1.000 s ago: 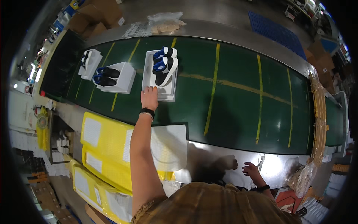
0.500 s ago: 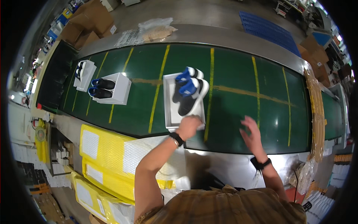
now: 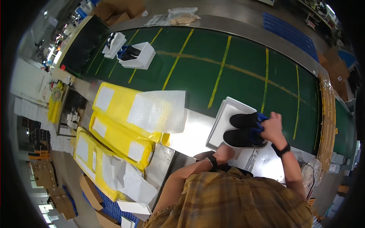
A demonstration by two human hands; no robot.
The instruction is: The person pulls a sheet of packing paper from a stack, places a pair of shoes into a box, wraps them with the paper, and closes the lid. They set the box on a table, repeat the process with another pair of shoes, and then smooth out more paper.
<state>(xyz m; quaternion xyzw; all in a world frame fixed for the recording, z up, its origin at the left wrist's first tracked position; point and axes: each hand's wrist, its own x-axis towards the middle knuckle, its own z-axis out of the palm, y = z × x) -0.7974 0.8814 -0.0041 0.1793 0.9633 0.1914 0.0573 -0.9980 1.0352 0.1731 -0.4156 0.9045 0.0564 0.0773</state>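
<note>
At the near edge of the green conveyor belt (image 3: 235, 64), I see my right hand (image 3: 272, 127) closed over the heel end of a pair of black shoes (image 3: 243, 131) with blue lining, fingers curled around them, while my left hand (image 3: 223, 154) grips the near rim of the open white shoebox (image 3: 224, 121) they sit in. The box lies half on the belt and half on the shiny metal table (image 3: 190, 133), so I judge the pull-off from the belt to be mostly done; getting the box fully onto the table looks like what remains. Two more open white boxes with shoes (image 3: 133, 55) ride far up the belt to my left, well apart from this one. Room is tight on the left: a bubble-wrap sheet (image 3: 156, 110) and yellow padded mailers (image 3: 121, 129) crowd the table just beside the box. To the right, the table edge and a clear plastic bag (image 3: 313, 171) sit near my forearm.
</note>
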